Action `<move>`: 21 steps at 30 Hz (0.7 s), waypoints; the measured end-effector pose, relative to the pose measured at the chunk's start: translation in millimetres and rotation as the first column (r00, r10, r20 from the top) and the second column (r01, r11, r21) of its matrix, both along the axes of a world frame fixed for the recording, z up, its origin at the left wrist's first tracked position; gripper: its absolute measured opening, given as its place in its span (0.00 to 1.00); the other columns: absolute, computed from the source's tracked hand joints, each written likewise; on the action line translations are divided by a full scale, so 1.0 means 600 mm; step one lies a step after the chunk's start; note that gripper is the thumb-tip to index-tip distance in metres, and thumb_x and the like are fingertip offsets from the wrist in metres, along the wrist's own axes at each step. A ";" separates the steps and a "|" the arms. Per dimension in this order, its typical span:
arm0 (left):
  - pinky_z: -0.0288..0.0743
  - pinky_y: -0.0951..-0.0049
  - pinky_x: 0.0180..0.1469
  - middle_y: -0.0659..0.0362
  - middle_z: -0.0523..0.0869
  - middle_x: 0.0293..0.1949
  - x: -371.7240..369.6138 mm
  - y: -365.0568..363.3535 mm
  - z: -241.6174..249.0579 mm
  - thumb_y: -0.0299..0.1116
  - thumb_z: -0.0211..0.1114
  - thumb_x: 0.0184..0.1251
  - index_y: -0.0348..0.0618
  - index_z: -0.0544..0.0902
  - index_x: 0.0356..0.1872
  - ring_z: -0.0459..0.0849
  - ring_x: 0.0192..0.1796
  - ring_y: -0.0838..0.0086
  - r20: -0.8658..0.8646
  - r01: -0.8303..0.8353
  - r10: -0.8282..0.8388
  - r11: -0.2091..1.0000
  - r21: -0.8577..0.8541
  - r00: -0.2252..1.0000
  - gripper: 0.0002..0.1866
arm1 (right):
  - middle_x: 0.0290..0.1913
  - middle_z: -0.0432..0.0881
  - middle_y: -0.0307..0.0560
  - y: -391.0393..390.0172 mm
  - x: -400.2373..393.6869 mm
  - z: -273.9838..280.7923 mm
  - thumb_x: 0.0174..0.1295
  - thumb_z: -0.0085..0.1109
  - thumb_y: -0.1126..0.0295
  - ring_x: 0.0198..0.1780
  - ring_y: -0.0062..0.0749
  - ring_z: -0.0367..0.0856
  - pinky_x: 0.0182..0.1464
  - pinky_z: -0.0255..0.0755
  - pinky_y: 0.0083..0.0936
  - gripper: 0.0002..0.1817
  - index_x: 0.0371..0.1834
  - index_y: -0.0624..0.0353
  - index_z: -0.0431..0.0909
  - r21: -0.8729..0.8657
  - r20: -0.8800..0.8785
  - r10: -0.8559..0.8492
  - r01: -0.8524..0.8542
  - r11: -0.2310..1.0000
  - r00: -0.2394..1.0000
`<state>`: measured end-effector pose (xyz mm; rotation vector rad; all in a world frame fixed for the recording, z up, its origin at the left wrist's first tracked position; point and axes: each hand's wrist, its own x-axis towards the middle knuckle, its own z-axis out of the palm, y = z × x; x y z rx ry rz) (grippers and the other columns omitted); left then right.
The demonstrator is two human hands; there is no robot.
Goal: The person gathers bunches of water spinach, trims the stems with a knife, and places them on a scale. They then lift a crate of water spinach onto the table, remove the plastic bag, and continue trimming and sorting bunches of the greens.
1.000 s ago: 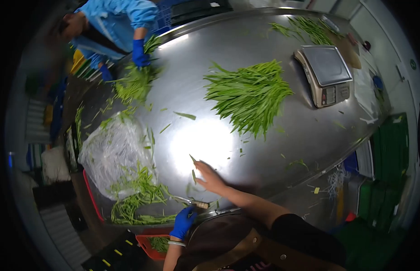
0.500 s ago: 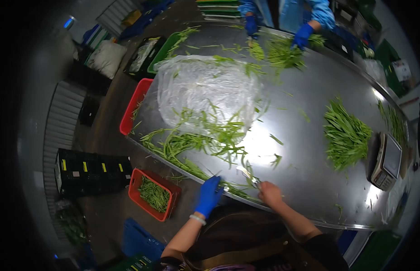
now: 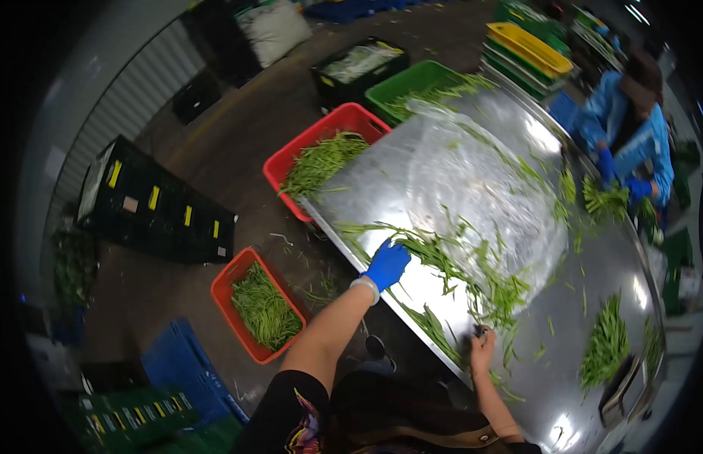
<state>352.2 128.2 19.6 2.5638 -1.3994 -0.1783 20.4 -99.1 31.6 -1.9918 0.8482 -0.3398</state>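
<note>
My left hand [image 3: 387, 263], in a blue glove, is over the near edge of the metal table [image 3: 367, 181]. Its fingers are curled onto a strand of long-stemmed leafy greens [image 3: 435, 253]. Bare and closed, my right hand [image 3: 482, 349] grips a small knife [image 3: 480, 331] by its dark handle. The blade is hard to make out against the greens around it. A short heap of cut greens [image 3: 429, 325] lies along the edge between my hands. Just beyond, loose leaves partly cover a clear plastic sheet [image 3: 472, 181].
A red crate [image 3: 272, 170] of greens is at the table's left end, beside a green crate [image 3: 382, 94]. On the floor stands an orange crate [image 3: 223, 291] of stems. Across the table, a person in blue [image 3: 647, 147] handles greens. A scale [image 3: 620, 390] is at right.
The view has swung to the left. My left hand has moved away from my right, further along the table edge onto the strand of greens. My right hand still holds the knife.
</note>
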 end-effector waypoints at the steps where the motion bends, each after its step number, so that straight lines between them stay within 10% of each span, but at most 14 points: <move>1: 0.57 0.49 0.72 0.59 0.85 0.45 0.024 0.019 0.024 0.35 0.62 0.60 0.51 0.85 0.49 0.79 0.57 0.64 -0.131 0.000 -0.004 0.999 -0.036 0.991 0.15 | 0.58 0.75 0.57 0.019 0.047 -0.022 0.55 0.62 0.73 0.62 0.50 0.71 0.67 0.61 0.36 0.25 0.58 0.62 0.73 -0.008 0.047 -0.023 0.023 1.000 0.999; 6: 0.70 0.54 0.41 0.52 0.82 0.28 -0.022 0.143 0.100 0.37 0.62 0.64 0.48 0.83 0.35 0.79 0.33 0.53 -0.183 -0.227 0.170 0.903 -0.365 0.968 0.07 | 0.73 0.62 0.64 0.126 0.254 -0.060 0.62 0.56 0.68 0.76 0.55 0.55 0.77 0.47 0.41 0.32 0.71 0.65 0.64 -0.099 0.032 0.060 -0.057 0.993 0.998; 9: 0.71 0.54 0.46 0.50 0.82 0.37 -0.150 0.268 0.053 0.37 0.61 0.67 0.45 0.84 0.42 0.79 0.42 0.53 -0.258 -0.401 0.322 0.837 -0.373 0.911 0.10 | 0.73 0.60 0.69 0.188 0.351 -0.079 0.62 0.56 0.67 0.76 0.59 0.53 0.77 0.46 0.43 0.34 0.71 0.69 0.63 -0.152 0.019 0.144 -0.140 0.979 0.989; 14: 0.73 0.57 0.61 0.49 0.84 0.57 -0.378 0.530 0.047 0.44 0.53 0.75 0.47 0.78 0.63 0.81 0.58 0.54 -0.804 -0.872 0.547 0.483 0.078 0.231 0.21 | 0.72 0.59 0.74 0.268 0.506 -0.099 0.60 0.57 0.67 0.73 0.64 0.57 0.75 0.49 0.46 0.35 0.71 0.70 0.63 -0.292 -0.006 0.183 -0.176 0.940 0.983; 16: 0.73 0.56 0.61 0.49 0.84 0.56 -0.520 0.657 -0.047 0.47 0.55 0.72 0.47 0.80 0.60 0.81 0.59 0.53 -0.456 -0.805 0.862 0.425 0.414 0.221 0.22 | 0.70 0.61 0.76 0.303 0.562 -0.083 0.57 0.57 0.69 0.72 0.66 0.57 0.75 0.50 0.47 0.36 0.70 0.71 0.63 -0.346 -0.012 0.210 -0.201 0.916 0.978; 19: 0.77 0.59 0.56 0.51 0.87 0.48 -0.676 0.767 0.002 0.38 0.58 0.70 0.44 0.84 0.49 0.84 0.51 0.54 -0.396 -0.959 0.915 0.175 0.224 0.075 0.14 | 0.69 0.62 0.75 0.329 0.642 -0.082 0.55 0.56 0.72 0.72 0.66 0.57 0.75 0.50 0.47 0.35 0.69 0.72 0.65 -0.427 0.028 0.295 -0.255 0.867 0.955; 20: 0.78 0.63 0.54 0.51 0.87 0.44 -0.742 0.814 -0.014 0.36 0.55 0.72 0.43 0.84 0.45 0.85 0.46 0.58 -0.095 -0.809 0.932 0.353 0.470 0.351 0.12 | 0.69 0.62 0.75 0.345 0.676 -0.078 0.54 0.56 0.73 0.72 0.66 0.57 0.74 0.51 0.47 0.34 0.68 0.72 0.65 -0.459 0.005 0.280 -0.246 0.854 0.960; 21: 0.78 0.62 0.54 0.51 0.87 0.44 -0.744 0.830 -0.005 0.36 0.55 0.71 0.43 0.84 0.45 0.85 0.46 0.58 -0.099 -0.771 0.927 0.357 0.527 0.362 0.12 | 0.67 0.64 0.74 0.361 0.707 -0.075 0.54 0.55 0.74 0.70 0.66 0.60 0.73 0.53 0.47 0.33 0.66 0.72 0.66 -0.447 0.037 0.271 -0.226 0.865 0.962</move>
